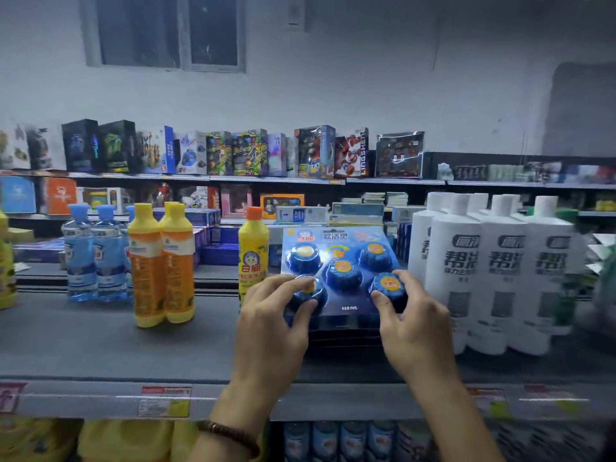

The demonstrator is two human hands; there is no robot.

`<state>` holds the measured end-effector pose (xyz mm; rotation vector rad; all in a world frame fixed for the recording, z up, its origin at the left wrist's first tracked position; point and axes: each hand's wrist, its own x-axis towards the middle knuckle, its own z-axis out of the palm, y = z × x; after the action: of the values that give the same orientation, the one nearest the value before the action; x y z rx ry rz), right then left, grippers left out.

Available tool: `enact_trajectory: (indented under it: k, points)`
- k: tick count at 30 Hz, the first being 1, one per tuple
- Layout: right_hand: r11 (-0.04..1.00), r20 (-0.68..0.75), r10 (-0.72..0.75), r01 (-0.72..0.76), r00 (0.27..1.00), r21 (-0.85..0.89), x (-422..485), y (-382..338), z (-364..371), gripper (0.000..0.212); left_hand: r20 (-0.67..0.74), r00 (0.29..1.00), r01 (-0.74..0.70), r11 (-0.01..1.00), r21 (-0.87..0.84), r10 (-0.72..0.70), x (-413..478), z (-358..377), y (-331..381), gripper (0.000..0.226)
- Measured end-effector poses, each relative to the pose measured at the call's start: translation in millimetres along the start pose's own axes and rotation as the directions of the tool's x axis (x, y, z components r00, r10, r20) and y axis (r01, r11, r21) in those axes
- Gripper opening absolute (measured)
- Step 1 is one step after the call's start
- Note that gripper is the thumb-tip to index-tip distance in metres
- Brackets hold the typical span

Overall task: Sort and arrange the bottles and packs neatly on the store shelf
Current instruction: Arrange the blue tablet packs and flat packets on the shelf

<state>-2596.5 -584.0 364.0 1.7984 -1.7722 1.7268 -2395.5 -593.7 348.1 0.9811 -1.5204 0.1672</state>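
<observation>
A blue blister pack (340, 261) of round toilet cleaner blocks stands tilted on the grey shelf (100, 345), in front of more packs of the same kind. My left hand (273, 325) grips its lower left block, and my right hand (413, 325) grips its lower right block. A yellow bottle with an orange cap (253, 248) stands just left of the pack. Two yellow-orange bottles (161, 265) stand further left. Clear blue bottles (93, 255) stand behind them. White bottles (500, 271) fill the row right of the pack.
The shelf's front rail (166, 400) carries price tags. Yellow jugs (116, 438) and blue bottles (333, 441) sit on the shelf below. Toy boxes (233, 153) line the far top shelf. Another yellow bottle (5, 261) shows at the left edge.
</observation>
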Motion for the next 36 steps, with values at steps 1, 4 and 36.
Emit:
enact_trajectory:
  k: [1, 4, 36]
  points:
    - [1.000, 0.028, 0.024, -0.024, 0.999, -0.003, 2, 3, 2, 0.043, 0.000, 1.000, 0.017, 1.000, 0.007, -0.017, -1, 3, 0, 0.033]
    - [0.997, 0.112, 0.074, -0.073, 0.991, -0.010, 6, 8, 8, 0.045, 0.024, 0.997, 0.070, 0.996, 0.053, -0.072, -3, 8, -4, 0.029]
    - [0.995, 0.364, 0.015, 0.024, 0.931, -0.100, -1, 33, 8, 0.064, 0.143, 0.942, 0.273, 0.940, 0.203, -0.305, -12, 14, -11, 0.057]
